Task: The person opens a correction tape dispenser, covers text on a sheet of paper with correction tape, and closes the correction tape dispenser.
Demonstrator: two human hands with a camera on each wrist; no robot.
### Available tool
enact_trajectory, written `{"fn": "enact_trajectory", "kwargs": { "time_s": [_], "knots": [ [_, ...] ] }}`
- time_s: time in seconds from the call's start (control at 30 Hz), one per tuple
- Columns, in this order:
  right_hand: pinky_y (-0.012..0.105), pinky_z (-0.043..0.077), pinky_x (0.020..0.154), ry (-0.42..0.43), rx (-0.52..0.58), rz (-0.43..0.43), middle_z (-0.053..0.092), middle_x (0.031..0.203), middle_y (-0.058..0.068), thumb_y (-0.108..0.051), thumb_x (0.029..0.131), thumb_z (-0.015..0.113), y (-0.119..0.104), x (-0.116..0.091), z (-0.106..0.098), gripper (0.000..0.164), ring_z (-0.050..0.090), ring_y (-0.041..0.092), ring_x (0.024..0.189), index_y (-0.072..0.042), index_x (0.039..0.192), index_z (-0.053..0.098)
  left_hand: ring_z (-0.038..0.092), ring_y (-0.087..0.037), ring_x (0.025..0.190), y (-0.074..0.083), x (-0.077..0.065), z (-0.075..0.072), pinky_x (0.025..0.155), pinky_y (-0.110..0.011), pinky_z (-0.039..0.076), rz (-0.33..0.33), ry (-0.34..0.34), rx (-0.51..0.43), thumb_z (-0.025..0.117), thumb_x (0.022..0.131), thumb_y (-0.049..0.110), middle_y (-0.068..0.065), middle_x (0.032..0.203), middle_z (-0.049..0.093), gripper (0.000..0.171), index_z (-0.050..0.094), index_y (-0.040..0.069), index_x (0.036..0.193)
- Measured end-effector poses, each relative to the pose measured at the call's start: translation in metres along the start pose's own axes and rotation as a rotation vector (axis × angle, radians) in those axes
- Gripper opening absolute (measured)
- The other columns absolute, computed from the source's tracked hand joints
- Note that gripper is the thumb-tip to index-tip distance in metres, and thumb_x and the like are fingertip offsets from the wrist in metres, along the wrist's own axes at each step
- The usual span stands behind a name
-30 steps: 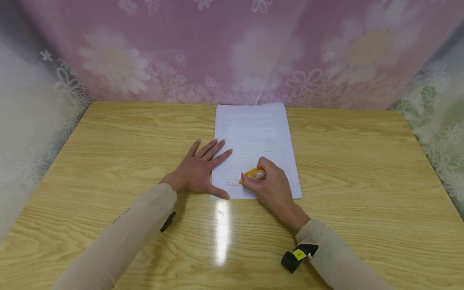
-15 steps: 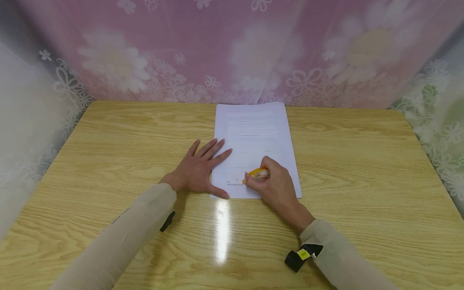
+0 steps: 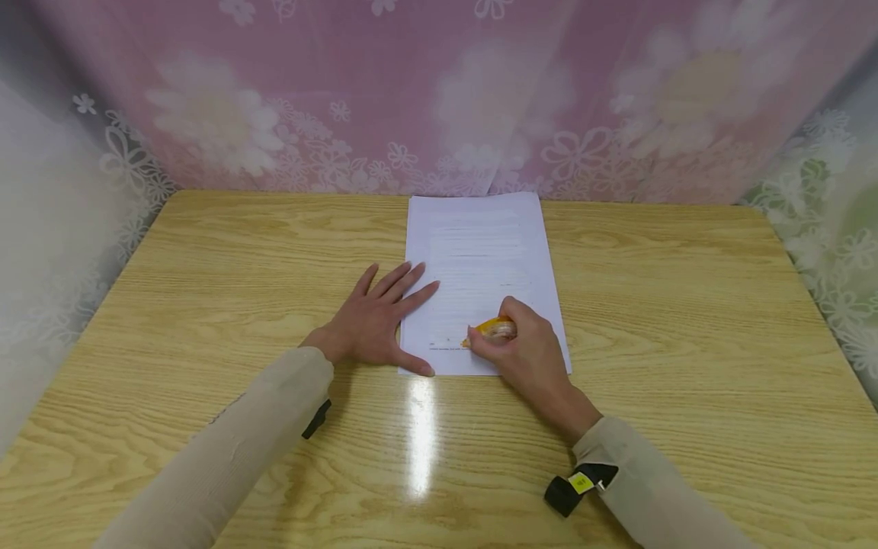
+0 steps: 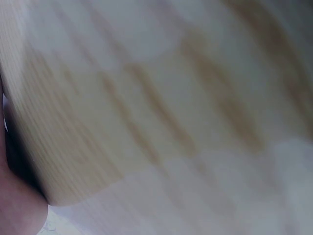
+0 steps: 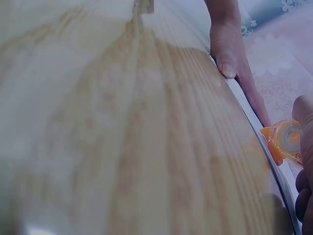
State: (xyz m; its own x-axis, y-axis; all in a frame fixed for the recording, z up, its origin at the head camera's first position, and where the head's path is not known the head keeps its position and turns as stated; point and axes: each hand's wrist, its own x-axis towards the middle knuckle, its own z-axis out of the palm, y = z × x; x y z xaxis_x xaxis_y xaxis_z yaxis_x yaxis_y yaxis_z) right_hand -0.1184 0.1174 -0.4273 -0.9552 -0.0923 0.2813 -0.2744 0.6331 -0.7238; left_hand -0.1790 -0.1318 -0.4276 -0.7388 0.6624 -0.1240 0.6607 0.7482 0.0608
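Observation:
A stack of printed white sheets (image 3: 473,229) lies at the far middle of the table. My left hand (image 3: 373,328) rests flat with spread fingers across the sheets' left edge, the thumb near the bottom corner. Between thumb and fingers, my right hand (image 3: 531,354) grips an orange correction tape (image 3: 495,329) with a clear body. Its tip meets the paper at a printed line near the bottom. In the right wrist view, the correction tape (image 5: 287,139) shows its round spool and orange tip at the paper's edge. Only part of the left hand (image 4: 22,208) shows in the left wrist view.
The wood-grain table (image 3: 274,236) extends to both sides of the paper. A pink flowered curtain (image 3: 384,91) hangs along its far edge. Black wrist devices, one (image 3: 565,494) under the right sleeve, are strapped to both forearms.
My right hand has slid a short way right along the bottom printed line, carrying the correction tape. More of that line's print shows left of the tip. The left hand has stayed put.

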Motion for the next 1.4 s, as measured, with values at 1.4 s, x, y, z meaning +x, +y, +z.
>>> {"fn": "enact_trajectory", "kwargs": {
  "time_s": [1.4],
  "knots": [
    [0.025,0.032,0.042,0.072,-0.023,0.009,0.044,0.06,0.0,-0.022,0.076,0.08,0.04,-0.01,-0.044,0.036,0.041,0.013,0.053,-0.011,0.072,0.046,-0.006,-0.021,0.145,0.002,-0.001,-0.002,0.111,-0.055,-0.004,0.017,0.008,-0.017,0.036,0.062,0.096,-0.003,0.16,-0.004,0.119,0.006,0.027,0.155]
  ]
}}
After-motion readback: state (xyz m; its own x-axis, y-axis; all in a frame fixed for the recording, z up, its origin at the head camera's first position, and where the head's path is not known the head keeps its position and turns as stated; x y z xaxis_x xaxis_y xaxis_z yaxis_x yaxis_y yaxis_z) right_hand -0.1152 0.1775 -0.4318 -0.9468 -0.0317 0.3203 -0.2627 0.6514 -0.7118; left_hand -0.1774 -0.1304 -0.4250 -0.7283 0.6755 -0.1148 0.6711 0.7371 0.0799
